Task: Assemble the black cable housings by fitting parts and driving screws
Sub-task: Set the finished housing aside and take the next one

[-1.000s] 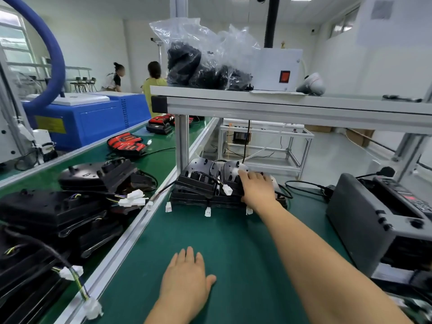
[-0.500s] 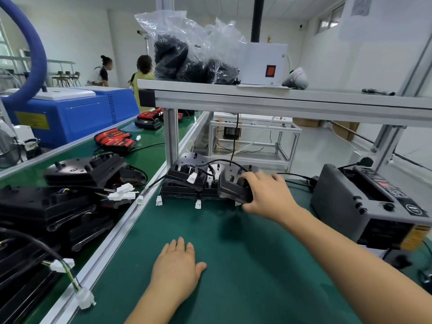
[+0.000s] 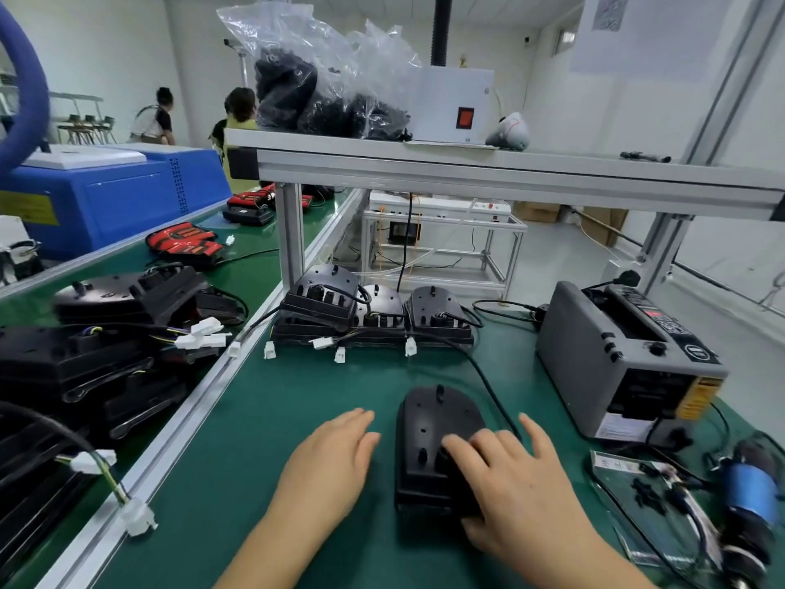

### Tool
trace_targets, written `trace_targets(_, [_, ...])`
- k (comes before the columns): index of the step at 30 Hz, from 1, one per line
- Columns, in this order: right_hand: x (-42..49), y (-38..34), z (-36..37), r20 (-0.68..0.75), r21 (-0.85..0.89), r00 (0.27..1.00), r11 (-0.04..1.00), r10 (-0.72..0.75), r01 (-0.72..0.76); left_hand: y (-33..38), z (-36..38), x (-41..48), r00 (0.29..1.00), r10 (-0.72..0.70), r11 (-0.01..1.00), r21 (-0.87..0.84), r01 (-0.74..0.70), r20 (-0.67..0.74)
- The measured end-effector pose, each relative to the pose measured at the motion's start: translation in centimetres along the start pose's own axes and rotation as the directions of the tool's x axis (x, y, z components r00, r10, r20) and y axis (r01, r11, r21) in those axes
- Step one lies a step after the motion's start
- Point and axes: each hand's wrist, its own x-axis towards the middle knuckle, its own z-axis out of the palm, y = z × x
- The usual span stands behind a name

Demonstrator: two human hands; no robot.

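One black cable housing [image 3: 429,435], flat on the bench [image 3: 255,482], mid front edge. Person's right hand [image 3: 514,491] grasps its near end, fingers spread over top. Person's left hand [image 3: 331,457] released, flat on bench, just beside housing.

1 black cable housing [image 3: 424,427] on green mat [image 3: 255,461], held by right hand [image 3: 509,491]; left hand [image 3: 331,465] flat beside it.

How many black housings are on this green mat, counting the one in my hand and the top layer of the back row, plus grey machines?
Black housing held by right hand: 1
Black housings topping the back row: 3
Grey machine: 1
Total: 5
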Motion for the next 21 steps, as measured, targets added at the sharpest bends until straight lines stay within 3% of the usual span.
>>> trace_targets(3, [-1.4,-1.0,0.2,-0.075,-0.006,0.997,1.000,0.001,-0.002,1.8,0.3,-1.5,0.993,0.082,0.951,-0.304,-0.054,0.083])
trace_targets(5, [-2.0,-1.5,0.3,-0.110,-0.008,0.994,1.000,0.008,-0.009,2.6,0.5,-2.5,0.973,0.159,0.910,-0.408,-0.078,0.168])
trace_targets(8, [-2.7,-2.2,0.5,-0.172,0.018,0.985,1.000,0.026,-0.023,2.8,1.2,-3.5,0.932,0.254,0.934,-0.316,-0.167,0.259])
trace_targets(15, [-3.8,-3.3,0.9,-0.318,0.110,0.946,0.994,0.063,-0.029,2.3,1.4,-4.5,0.919,0.279,0.955,-0.182,-0.234,0.279])
trace_targets(21, [-4.3,-3.2,0.1,-0.304,0.170,0.947,0.984,0.107,-0.056,2.4,1.4,-4.8,0.913,0.288,0.956,-0.146,-0.255,0.290])
